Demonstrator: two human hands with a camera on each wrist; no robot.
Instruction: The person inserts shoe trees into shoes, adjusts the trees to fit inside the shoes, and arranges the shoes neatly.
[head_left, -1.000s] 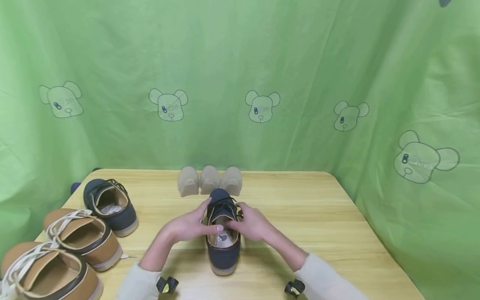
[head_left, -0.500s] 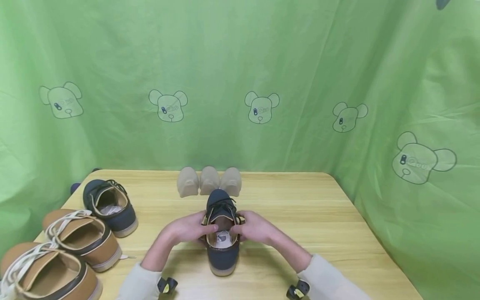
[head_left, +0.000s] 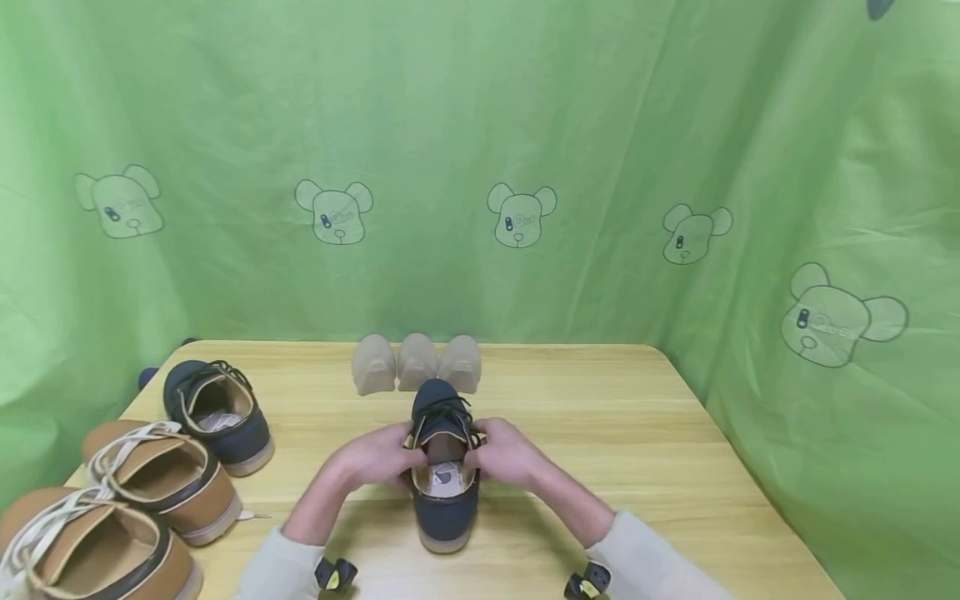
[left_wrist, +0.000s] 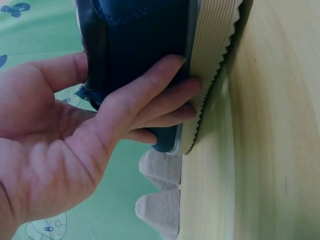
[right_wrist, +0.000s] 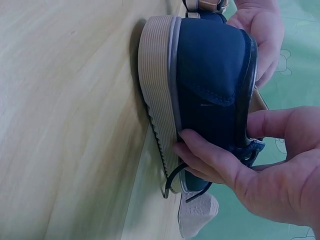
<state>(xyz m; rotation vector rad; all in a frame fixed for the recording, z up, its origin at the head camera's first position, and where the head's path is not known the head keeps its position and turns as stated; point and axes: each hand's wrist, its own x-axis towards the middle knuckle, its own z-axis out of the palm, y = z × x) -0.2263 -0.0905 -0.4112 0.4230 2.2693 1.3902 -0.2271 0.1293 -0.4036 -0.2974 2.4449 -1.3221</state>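
Note:
A navy lace-up shoe [head_left: 446, 518] stands in the middle of the table, toe pointing away from me. My left hand [head_left: 378, 455] grips its left side, thumb hooked over the collar into the opening. In the left wrist view, the fingers [left_wrist: 145, 95] lie along the navy upper down to the ribbed pale sole [left_wrist: 212, 55]. From the other side my right hand [head_left: 506, 452] holds the shoe the same way, its thumb [right_wrist: 270, 123] at the collar's inner edge. A dark lace end [right_wrist: 175, 176] hangs by the sole in the right wrist view. Both thumb tips are hidden inside the shoe.
Three grey moulded shoe-toe inserts [head_left: 417, 362] stand in a row just beyond the shoe's toe. Along the table's left side are another navy shoe [head_left: 243, 442] and two tan shoes [head_left: 198, 504] with white laces. A green curtain [head_left: 450, 100] surrounds the wooden table [head_left: 600, 400].
Both hands have slid back a little from beside the laces to the collar's sides. The thumbs have drawn apart and tucked in at the opening's edges. The shoe stays in place.

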